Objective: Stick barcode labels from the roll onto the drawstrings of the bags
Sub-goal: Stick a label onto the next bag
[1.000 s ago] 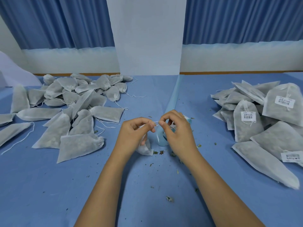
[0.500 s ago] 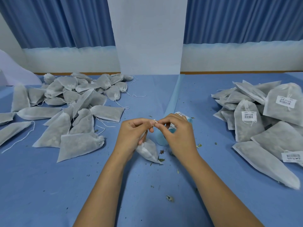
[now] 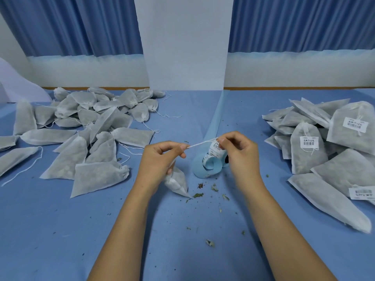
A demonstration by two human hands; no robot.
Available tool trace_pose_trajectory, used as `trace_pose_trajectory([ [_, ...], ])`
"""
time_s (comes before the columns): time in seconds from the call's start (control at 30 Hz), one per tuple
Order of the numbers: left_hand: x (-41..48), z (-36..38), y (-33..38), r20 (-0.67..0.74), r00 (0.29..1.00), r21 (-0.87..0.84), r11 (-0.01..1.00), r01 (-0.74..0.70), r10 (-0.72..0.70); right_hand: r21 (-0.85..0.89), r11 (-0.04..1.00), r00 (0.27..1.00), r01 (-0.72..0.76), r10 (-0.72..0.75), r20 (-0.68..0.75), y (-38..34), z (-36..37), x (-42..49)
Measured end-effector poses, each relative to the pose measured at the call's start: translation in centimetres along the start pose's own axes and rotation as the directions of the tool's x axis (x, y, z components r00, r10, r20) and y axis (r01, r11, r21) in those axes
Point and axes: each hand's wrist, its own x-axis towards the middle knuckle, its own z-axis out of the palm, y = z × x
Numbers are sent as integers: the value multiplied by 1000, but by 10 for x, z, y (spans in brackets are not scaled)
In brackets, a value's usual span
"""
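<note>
A white drawstring [image 3: 199,143] is stretched taut between my two hands at the table's middle. My left hand [image 3: 162,161] pinches its near end, and the small white bag [image 3: 177,182] hangs below that hand with its tip on the cloth. My right hand [image 3: 238,154] pinches the other end of the string. Just behind my right fingers lies the label roll [image 3: 212,161], blue backing curled, with barcode labels showing on top.
A heap of unlabelled white bags [image 3: 81,128] covers the left of the blue table [image 3: 182,250]. Bags with barcode labels [image 3: 324,149] are piled at the right. Dry leaf crumbs [image 3: 211,191] are scattered in front of the roll. A white pillar stands behind.
My hands have drawn apart, the right one moving right, and the drawstring is now stretched out between them. The bag hangs lower under my left hand, and the roll has come into view.
</note>
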Motion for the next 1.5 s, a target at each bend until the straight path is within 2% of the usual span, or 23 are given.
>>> trace_pose_trajectory([
  [0.17, -3, -1, -2, 151, 988, 112, 993, -40, 23, 123, 988, 986, -93, 108, -128, 4, -9, 8],
  [0.3, -1, -5, -5, 174, 985, 198, 979, -58, 24, 315, 944, 971, -99, 160, -175, -2, -9, 8],
  [0.37, 0, -2, -7, 131, 991, 235, 970, -60, 30, 323, 946, 988, -26, 73, -135, -10, -2, -2],
  [0.43, 2, 0, -10, 24, 997, 287, 955, -77, 73, 247, 963, 994, 108, -101, -39, -18, 7, -16],
  [0.5, 3, 1, -11, -87, 991, 273, 959, -79, 106, 144, 945, 939, 294, -313, 139, -23, 17, -30],
  [0.57, 5, 0, -10, -181, 976, 225, 971, -81, 123, 48, 911, 863, 411, -405, 301, -20, 26, -38],
  [0.63, 5, -2, -7, -249, 963, 170, 984, -58, 100, -56, 913, 852, 405, -354, 385, -15, 31, -40],
  [0.73, 6, -4, -6, -271, 963, -59, 998, -6, -10, -181, 943, 890, 280, -184, 417, -6, 31, -37],
  [0.83, 4, -3, -3, -247, 968, -203, 979, 0, -51, -155, 978, 881, 140, -51, 471, -2, 29, -32],
  [0.9, 4, -3, -3, -257, 965, -203, 979, -2, -52, -106, 993, 873, 50, 8, 487, -2, 29, -31],
  [1.03, 3, -1, -4, -206, 978, -204, 979, -16, -27, -116, 992, 934, 46, -1, 357, -1, 27, -27],
  [1.07, 2, -1, -5, -176, 984, -173, 984, -48, 18, -129, 990, 946, 49, -4, 324, 0, 26, -25],
  [1.17, 0, 2, -4, 39, 979, 0, 980, -199, 199, -184, 980, 959, 77, -21, 284, 3, 25, -22],
  [1.2, 0, 3, -4, 99, 971, 51, 973, -226, 220, -206, 973, 957, 99, -36, 286, 4, 25, -21],
  [1.27, 1, 4, -6, 134, 972, 102, 973, -206, 192, -226, 965, 943, 135, -55, 328, 3, 24, -21],
  [1.33, 1, 2, -6, 78, 985, 102, 982, -160, 153, -176, 975, 905, 132, -46, 424, 1, 21, -19],
  [1.4, 4, -2, -8, -56, 986, 103, 983, -151, 157, -117, 990, 882, 75, -11, 470, -3, 11, -13],
  [1.43, 7, -6, -10, -128, 977, 122, 981, -154, 170, -148, 987, 885, 55, 20, 466, -3, 4, -8],
  [1.5, 11, -12, -13, -224, 953, 178, 970, -165, 203, -358, 928, 887, 104, 77, 456, -1, -11, 2],
])
